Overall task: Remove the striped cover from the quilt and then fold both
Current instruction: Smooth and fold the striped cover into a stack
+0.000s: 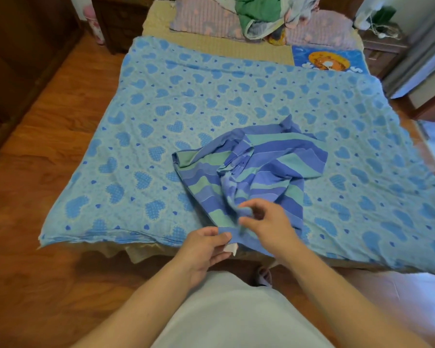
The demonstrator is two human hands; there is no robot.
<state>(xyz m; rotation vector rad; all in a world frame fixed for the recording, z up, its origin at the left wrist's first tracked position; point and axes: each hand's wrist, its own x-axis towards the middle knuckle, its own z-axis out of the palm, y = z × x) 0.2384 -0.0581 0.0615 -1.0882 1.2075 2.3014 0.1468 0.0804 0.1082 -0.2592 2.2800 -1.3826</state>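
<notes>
The light blue quilt (161, 109) with darker blue hearts lies spread flat over the bed. On its near middle the striped cover (274, 162), blue and teal, lies crumpled in a loose heap. My left hand (206, 249) pinches the cover's near edge at the bed's front, next to a small white tag. My right hand (269, 222) grips a fold of the same cover just above and to the right of the left hand.
A pile of clothes (261, 16) and a pink blanket (211, 18) lie at the head of the bed. A blue cartoon pillow (329, 61) sits at the far right. Wooden floor (48, 146) surrounds the bed, with a nightstand (382, 46) far right.
</notes>
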